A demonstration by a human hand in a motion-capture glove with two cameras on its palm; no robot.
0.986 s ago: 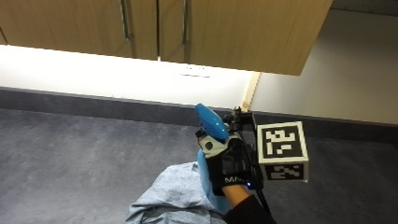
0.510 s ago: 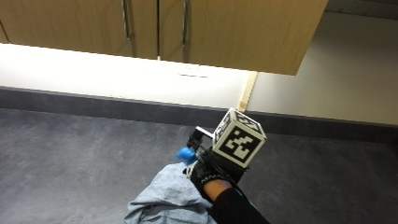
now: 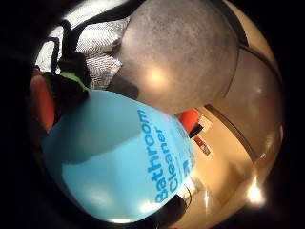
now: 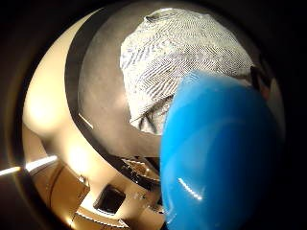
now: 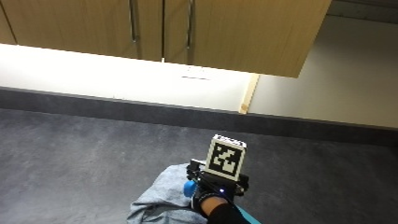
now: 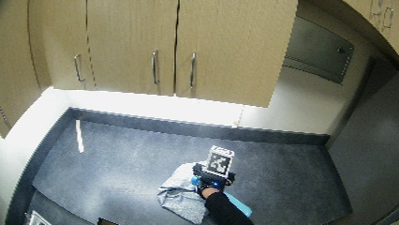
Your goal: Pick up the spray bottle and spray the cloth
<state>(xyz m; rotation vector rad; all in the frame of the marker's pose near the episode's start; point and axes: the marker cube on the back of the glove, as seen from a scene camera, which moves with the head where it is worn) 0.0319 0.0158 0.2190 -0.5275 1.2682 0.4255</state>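
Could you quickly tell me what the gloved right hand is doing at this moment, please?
Right hand: holds the blue spray bottle, tipped down over the grey cloth on the counter.

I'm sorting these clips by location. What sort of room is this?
Probably a kitchen or utility room: light wooden wall cabinets with metal bar handles hang over a dark grey speckled countertop, where a grey cloth lies and a blue bottle labelled Bathroom Cleaner is in use.
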